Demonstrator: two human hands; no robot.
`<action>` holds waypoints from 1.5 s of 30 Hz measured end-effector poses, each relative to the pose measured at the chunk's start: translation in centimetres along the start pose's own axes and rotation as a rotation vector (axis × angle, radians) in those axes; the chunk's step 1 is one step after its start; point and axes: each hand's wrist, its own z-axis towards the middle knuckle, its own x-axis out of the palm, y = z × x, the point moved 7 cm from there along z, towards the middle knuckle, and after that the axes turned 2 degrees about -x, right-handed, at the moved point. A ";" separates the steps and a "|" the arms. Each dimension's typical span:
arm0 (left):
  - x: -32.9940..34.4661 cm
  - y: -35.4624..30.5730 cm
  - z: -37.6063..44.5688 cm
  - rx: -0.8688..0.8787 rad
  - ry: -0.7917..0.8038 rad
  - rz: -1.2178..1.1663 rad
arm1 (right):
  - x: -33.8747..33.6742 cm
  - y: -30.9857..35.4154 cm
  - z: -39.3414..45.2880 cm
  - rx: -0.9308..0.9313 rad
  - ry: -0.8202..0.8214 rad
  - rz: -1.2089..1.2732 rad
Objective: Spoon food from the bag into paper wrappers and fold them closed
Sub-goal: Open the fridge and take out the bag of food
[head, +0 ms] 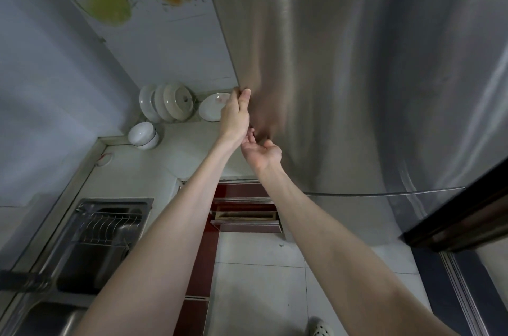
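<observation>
While both arms reach forward:
Left grip (236,113): clenched on refrigerator door (343,74) edge.
Right grip (262,153): released, palm up, just below left grip.
Plates (165,103): on bench (154,168), left of grips.

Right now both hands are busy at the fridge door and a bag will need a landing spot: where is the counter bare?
The open patch of counter runs between the white bowl and the fridge, ahead of the sink. The back edge is crowded: upright plates and a leaning plate. A wire rack sits in the sink.
</observation>
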 end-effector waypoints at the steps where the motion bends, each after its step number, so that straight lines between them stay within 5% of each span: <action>1: -0.1 0.0 0.0 -0.003 0.003 0.010 | 0.0 0.1 -0.1 -0.013 -0.009 -0.017; 20: -2.2 0.6 -12.3 0.130 0.090 -0.071 | -7.8 -1.0 -9.2 -0.176 0.025 -0.292; 32: -3.2 -3.6 -28.0 0.499 0.071 -0.023 | -16.0 0.5 -22.5 -0.316 -0.010 -0.268; 45: 0.5 -9.3 -41.5 0.690 0.248 -0.031 | -21.9 7.0 -35.3 -0.412 -0.055 -0.168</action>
